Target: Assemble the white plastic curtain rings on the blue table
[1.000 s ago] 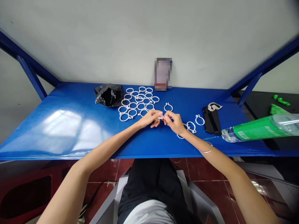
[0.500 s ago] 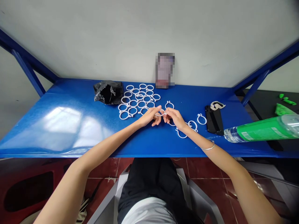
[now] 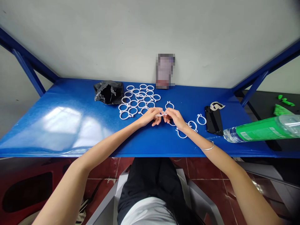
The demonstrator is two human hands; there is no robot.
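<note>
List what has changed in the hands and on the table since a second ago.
The white ring between the left hand and right hand has turned: it showed nearly edge-on, and now more of its curve shows. Both hands keep hold of it; nothing else was visibly taken up. The loose rings, black bag and bottle stayed put.

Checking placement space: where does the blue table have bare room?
Widest: left of the black bag and left forearm. Smaller: between it and the right forearm; at the back, between blurred object and black phone. Crowded: white rings right of the bag and beside the right hand.
</note>
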